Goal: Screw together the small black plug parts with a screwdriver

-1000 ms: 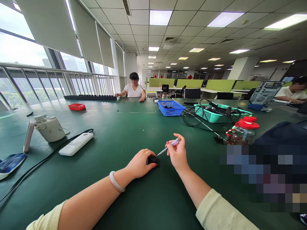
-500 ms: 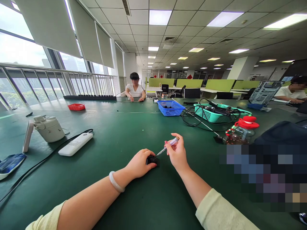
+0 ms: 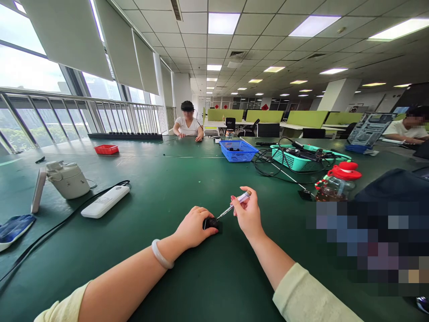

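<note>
My left hand is closed around a small black part and presses it down on the green table. A pale bangle sits on that wrist. My right hand pinches a small screwdriver with a clear handle, slanted down to the left. Its metal tip touches the top of the black part.
To the left lie a white power strip with a black cable, a white pot-like appliance and a blue cloth. Further back stand a blue basket, a teal basket with cables, a red-lidded bottle and a red tray. People sit at the far end and right.
Both hands stay in place on the black part. The person at the far end has shifted their arms slightly.
</note>
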The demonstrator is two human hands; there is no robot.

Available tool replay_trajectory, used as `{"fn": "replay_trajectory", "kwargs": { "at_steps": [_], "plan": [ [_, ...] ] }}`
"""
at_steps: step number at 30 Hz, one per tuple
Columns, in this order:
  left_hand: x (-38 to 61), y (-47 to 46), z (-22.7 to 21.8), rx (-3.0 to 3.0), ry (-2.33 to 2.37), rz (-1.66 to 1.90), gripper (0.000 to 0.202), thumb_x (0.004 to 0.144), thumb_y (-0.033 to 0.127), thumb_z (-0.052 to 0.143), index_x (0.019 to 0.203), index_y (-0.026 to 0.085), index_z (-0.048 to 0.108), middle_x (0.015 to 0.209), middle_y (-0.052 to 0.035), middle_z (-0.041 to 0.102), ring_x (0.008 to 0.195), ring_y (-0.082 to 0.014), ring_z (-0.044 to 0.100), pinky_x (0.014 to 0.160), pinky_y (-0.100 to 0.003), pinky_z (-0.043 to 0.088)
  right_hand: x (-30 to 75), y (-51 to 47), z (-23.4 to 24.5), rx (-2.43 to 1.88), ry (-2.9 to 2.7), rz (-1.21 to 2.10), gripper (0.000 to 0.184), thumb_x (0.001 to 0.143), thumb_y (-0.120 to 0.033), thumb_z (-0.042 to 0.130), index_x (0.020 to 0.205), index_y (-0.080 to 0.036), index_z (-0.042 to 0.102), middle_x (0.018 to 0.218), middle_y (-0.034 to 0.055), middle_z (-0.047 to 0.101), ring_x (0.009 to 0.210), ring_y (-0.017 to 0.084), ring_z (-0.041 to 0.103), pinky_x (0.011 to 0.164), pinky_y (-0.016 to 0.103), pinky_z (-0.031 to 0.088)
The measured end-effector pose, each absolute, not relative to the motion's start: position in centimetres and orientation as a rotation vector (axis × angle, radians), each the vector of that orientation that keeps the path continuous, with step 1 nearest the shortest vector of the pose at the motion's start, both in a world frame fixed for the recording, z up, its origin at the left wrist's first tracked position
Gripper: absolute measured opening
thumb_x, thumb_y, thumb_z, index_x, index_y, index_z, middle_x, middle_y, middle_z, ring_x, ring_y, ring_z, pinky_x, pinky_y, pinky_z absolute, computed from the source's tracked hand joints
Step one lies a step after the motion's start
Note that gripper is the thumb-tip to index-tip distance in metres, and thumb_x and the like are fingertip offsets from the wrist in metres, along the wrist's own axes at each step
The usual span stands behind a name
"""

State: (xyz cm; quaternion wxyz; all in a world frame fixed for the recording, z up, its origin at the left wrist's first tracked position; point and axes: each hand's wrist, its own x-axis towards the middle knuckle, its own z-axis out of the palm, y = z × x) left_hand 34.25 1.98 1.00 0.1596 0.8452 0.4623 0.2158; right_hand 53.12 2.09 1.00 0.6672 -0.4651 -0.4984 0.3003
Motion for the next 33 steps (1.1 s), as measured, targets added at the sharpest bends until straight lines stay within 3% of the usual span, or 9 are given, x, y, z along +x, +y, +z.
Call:
{"fn": "replay_trajectory", "kwargs": {
  "at_steps": [12,22,27,29,33],
  "plan": [
    [34.18,2.04,0.98,2.416,1.297,0.629,0.031,0.074,0.041,0.074,0.099,0.022,0.071,0.107,-0.0056,0.071,0.109,-0.0273,0.057,0.098,-0.042,0.046,53.12,1.74,0.97,-0.966,-1.142,0.678,0.038,0.083,-0.043,0.062,0.112,-0.024,0.044,0.074,-0.0041,0.062,0.051,0.012,0.056,0.053,0.029,0.051],
    [34.18,2.03,0.92,2.414,1.307,0.629,0.032,0.073,0.040,0.074,0.100,0.022,0.070,0.108,-0.0059,0.070,0.110,-0.0270,0.056,0.099,-0.042,0.045,53.01,1.71,1.22,-1.024,-1.200,0.603,0.051,0.079,-0.042,0.069,0.121,-0.025,0.045,0.070,-0.0053,0.058,0.051,0.013,0.055,0.052,0.028,0.048],
    [34.14,2.10,0.88,2.413,1.298,0.631,0.032,0.074,0.040,0.074,0.100,0.023,0.070,0.108,-0.0057,0.070,0.110,-0.0273,0.056,0.099,-0.042,0.045,53.14,1.90,1.17,-1.040,-1.246,0.619,0.048,0.082,-0.045,0.066,0.121,-0.025,0.043,0.072,-0.0048,0.061,0.046,0.012,0.053,0.050,0.028,0.048],
    [34.11,2.15,0.79,2.411,1.298,0.630,0.032,0.074,0.040,0.074,0.100,0.023,0.070,0.108,-0.0056,0.070,0.111,-0.0272,0.056,0.099,-0.042,0.045,53.20,1.92,1.15,-1.027,-1.260,0.604,0.043,0.085,-0.045,0.062,0.119,-0.025,0.044,0.073,-0.0039,0.062,0.050,0.013,0.055,0.053,0.029,0.050],
    [34.05,2.16,0.70,2.419,1.283,0.641,0.032,0.074,0.041,0.073,0.101,0.023,0.069,0.107,-0.0058,0.070,0.110,-0.0270,0.056,0.099,-0.042,0.045,53.19,1.85,1.15,-0.920,-1.288,0.609,0.033,0.091,-0.044,0.053,0.117,-0.026,0.044,0.080,-0.0004,0.065,0.071,0.017,0.064,0.075,0.037,0.054]
  ]
}}
